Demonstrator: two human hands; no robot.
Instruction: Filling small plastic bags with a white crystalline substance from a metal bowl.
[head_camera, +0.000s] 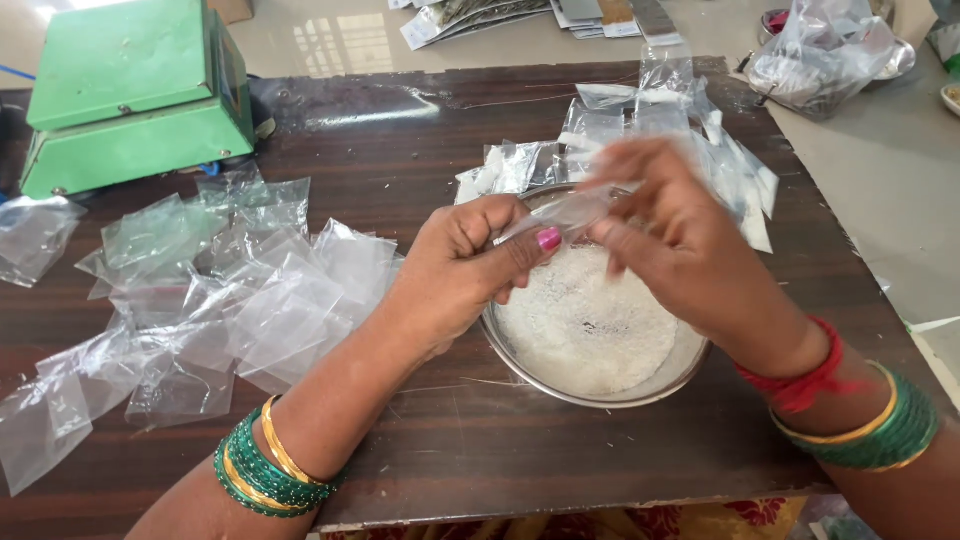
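Note:
My left hand (462, 268) and my right hand (672, 235) meet above a round steel bowl (600, 395) that holds a white grainy powder (590, 320). Between the fingers of both hands is one small clear plastic pouch (560, 215), pinched at each end. My right hand is blurred by motion. Both wrists carry green and gold bangles, and the right wrist also has a red thread.
Several empty clear pouches (210, 290) lie spread on the dark wooden board (480, 450) to the left, and more pouches (690, 130) lie behind the bowl. A green weighing scale (130, 90) stands at the back left. A crumpled plastic bag (825, 55) sits at the back right.

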